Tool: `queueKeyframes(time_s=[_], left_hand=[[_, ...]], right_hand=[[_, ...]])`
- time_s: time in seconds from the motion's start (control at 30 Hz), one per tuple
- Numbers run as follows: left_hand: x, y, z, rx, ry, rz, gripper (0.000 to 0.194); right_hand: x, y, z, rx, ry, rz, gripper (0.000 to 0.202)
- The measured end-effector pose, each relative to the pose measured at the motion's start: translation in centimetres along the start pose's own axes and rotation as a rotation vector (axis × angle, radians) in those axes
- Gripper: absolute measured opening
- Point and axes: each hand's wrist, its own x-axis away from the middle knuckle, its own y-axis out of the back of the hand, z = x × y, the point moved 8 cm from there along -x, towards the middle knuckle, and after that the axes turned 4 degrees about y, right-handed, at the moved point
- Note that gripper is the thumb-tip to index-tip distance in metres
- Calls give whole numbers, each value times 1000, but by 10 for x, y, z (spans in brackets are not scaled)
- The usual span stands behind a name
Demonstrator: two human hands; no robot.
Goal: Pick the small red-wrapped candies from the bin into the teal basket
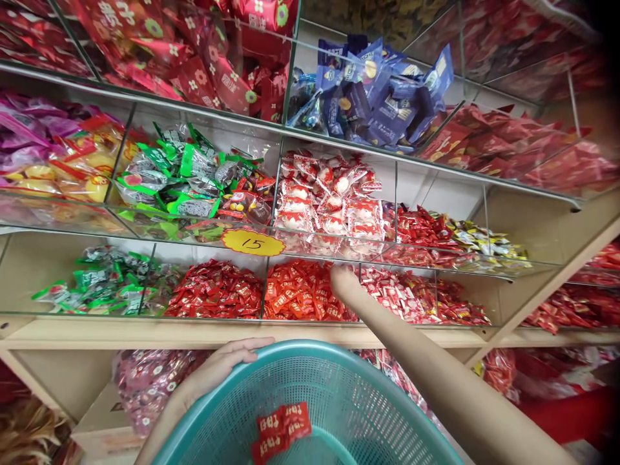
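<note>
The right forearm is showing bare, long and smooth, narrowing toward its far end, and the left forearm is likewise showing bare and slim. The left hand is displaying slender fingers, while the right hand is presenting a small rounded outline, its fingers being hidden.

Packets are lying in the basket before the shelf; a carton is standing below the shelf, left of the basket.
</note>
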Motion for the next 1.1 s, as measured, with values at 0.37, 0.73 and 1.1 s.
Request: queueKeyframes(time_s=[0.37,0.73,1.1], left_hand=[[-2,4,6,12,-40,-6,40],[0,2,3,28,-51,-5,39],[2,-2,4,32,-29,-9,40]], right_hand=[[-3,-6,-9,-23,-108,17,27],[38,38,6,-180,196,-265,20],[157,-32,70,-785,410,193,21]])
